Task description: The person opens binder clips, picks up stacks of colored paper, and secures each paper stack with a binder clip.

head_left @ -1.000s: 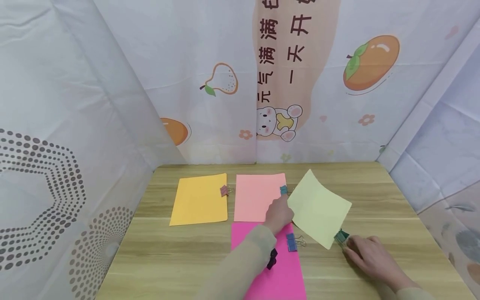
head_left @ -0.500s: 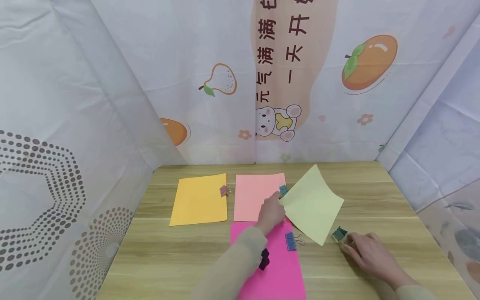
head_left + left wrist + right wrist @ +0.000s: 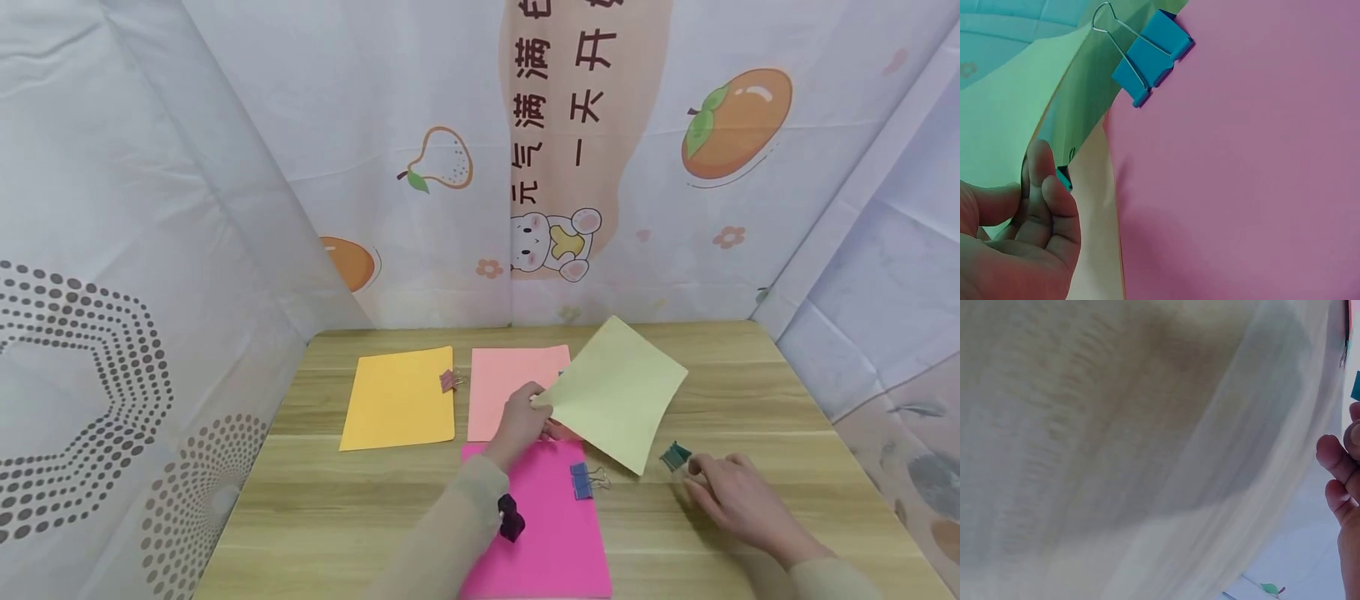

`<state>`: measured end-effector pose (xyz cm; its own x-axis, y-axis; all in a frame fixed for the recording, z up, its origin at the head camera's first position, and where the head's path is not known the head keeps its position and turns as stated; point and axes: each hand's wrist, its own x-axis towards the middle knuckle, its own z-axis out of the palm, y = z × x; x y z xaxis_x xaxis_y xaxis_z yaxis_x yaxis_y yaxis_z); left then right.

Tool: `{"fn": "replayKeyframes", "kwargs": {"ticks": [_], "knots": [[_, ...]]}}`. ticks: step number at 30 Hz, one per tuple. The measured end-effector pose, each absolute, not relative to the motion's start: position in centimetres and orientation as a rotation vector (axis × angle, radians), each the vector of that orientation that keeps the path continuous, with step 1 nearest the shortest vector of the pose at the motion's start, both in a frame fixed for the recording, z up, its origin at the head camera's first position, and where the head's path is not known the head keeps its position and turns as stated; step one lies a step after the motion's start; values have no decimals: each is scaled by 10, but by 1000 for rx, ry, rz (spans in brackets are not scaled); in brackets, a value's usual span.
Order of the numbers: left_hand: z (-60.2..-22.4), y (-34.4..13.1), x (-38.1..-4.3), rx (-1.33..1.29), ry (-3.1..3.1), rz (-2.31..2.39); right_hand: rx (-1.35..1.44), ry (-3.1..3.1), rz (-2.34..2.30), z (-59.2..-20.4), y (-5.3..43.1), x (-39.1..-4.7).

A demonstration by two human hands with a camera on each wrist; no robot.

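Observation:
My left hand [image 3: 519, 425] pinches the left corner of a pale yellow sheet of paper [image 3: 618, 392], thumb on one face and fingers on the other. The sheet is lifted and tilted, and overlaps the right edge of the salmon-pink paper [image 3: 498, 392]. Most of the teal clip at that edge is hidden. Low over the table on the right, my right hand [image 3: 738, 504] holds a green binder clip [image 3: 676, 456] by its handle end, apart from the sheet. The right wrist view catches only part of the fingers [image 3: 1335, 456] and a bit of clip.
Bright magenta paper [image 3: 558, 542] lies under my left forearm, with a blue binder clip [image 3: 582, 481] on its right edge. Orange-yellow paper [image 3: 401, 400] with a pink clip [image 3: 447, 381] is at the back left. Printed curtains [image 3: 360, 92] surround the wooden table [image 3: 322, 508].
My left hand has moved left, drawing the pale yellow sheet away from the green binder clip and up over the salmon-pink paper. My right hand keeps hold of the clip, nearly still.

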<state>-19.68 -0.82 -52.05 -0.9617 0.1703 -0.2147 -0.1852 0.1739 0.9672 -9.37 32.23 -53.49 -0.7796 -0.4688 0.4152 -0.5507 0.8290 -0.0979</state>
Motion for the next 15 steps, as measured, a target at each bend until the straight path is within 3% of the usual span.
{"fn": "replayKeyframes", "kwargs": {"ticks": [15], "knots": [[-538, -37, -194, 45, 1873, 2096, 748, -2693, 348, -511, 317, -103]]}}
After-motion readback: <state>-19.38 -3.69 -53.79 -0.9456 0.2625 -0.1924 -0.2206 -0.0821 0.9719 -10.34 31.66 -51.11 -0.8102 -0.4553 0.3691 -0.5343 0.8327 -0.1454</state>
